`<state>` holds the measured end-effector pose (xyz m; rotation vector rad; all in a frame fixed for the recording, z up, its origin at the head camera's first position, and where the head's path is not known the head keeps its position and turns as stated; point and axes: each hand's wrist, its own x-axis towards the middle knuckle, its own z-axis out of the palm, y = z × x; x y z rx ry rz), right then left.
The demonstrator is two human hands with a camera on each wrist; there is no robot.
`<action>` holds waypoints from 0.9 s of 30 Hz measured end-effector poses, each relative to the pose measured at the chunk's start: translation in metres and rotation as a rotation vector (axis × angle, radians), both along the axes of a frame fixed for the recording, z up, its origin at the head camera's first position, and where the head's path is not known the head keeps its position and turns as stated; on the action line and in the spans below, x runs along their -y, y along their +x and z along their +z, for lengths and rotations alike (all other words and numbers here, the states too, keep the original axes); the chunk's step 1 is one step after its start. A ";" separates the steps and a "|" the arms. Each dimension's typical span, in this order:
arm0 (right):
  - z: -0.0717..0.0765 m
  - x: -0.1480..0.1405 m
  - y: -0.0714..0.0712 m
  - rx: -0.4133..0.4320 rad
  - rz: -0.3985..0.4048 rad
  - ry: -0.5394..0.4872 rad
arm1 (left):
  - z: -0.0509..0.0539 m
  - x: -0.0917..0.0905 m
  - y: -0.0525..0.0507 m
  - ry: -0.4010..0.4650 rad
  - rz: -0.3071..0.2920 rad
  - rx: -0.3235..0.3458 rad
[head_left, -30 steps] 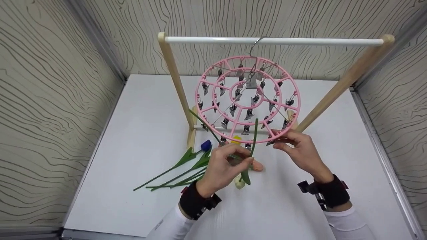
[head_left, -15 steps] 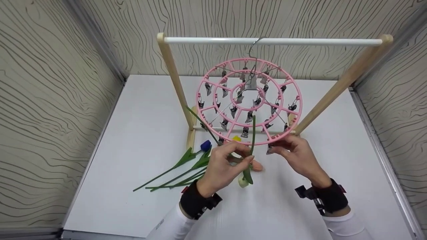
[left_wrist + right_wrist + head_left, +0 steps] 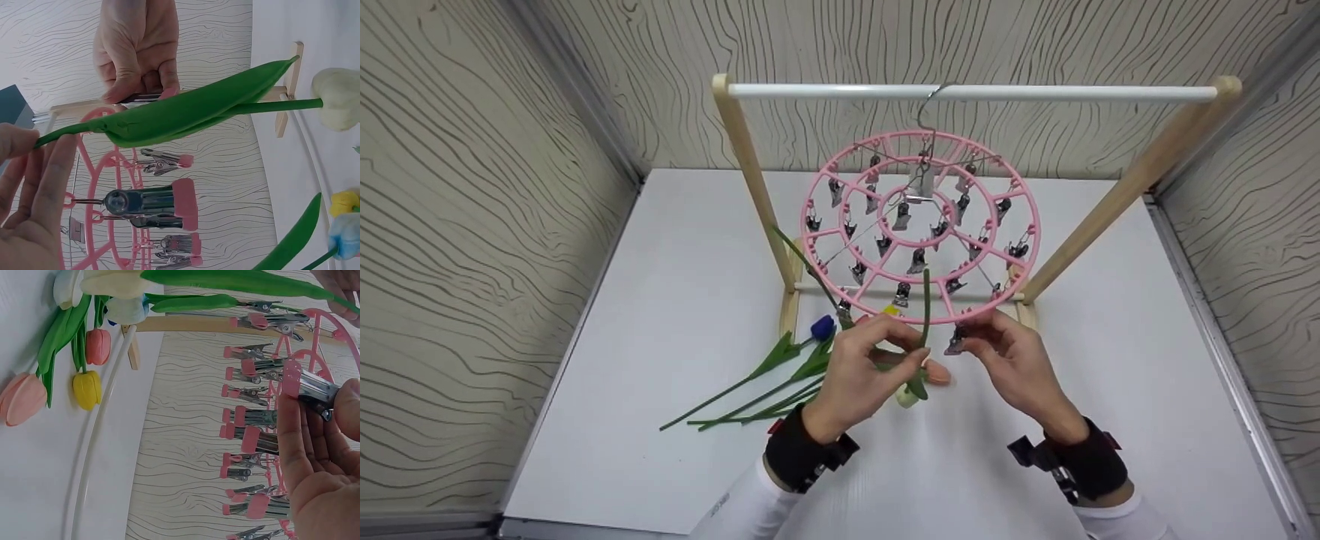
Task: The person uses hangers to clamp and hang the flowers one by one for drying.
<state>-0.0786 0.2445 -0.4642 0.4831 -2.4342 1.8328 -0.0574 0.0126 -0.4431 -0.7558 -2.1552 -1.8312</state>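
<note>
My left hand (image 3: 874, 375) pinches the green stem of a white tulip (image 3: 337, 98), its bloom hanging down and the stem end rising past the hanger's front rim. My right hand (image 3: 1012, 360) holds a metal clip (image 3: 309, 388) with pink tips between thumb and fingers, at the front right of the round pink clip hanger (image 3: 919, 321). Whether that clip's mouth is parted I cannot tell. Just left of my left hand, a pale blue-and-white tulip (image 3: 344, 233) hangs from another clip (image 3: 844, 307), its stem (image 3: 802, 259) slanting up to the left.
The hanger hooks over the white rail (image 3: 1072, 93) of a wooden-legged rack (image 3: 757, 180). On the white table (image 3: 607, 300) lie several tulips, including a blue one (image 3: 823, 328), a yellow one (image 3: 86, 390) and a peach one (image 3: 23, 399). Many clips dangle from the rings.
The pink hanger has turned, its front rim shifting left. My right hand has moved left with the clip, closer to the stem. The left hand stays nearly still, the white bloom slightly higher.
</note>
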 end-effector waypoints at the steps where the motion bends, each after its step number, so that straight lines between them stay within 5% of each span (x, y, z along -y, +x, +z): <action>1: 0.000 0.002 0.001 -0.009 -0.003 -0.001 | 0.000 0.000 0.000 0.003 0.000 -0.002; 16: -0.009 0.019 0.015 -0.218 -0.061 -0.056 | -0.004 -0.003 0.000 -0.041 0.025 -0.080; 27: -0.010 0.031 0.019 -0.310 -0.120 -0.164 | -0.010 -0.006 0.000 -0.046 0.026 -0.045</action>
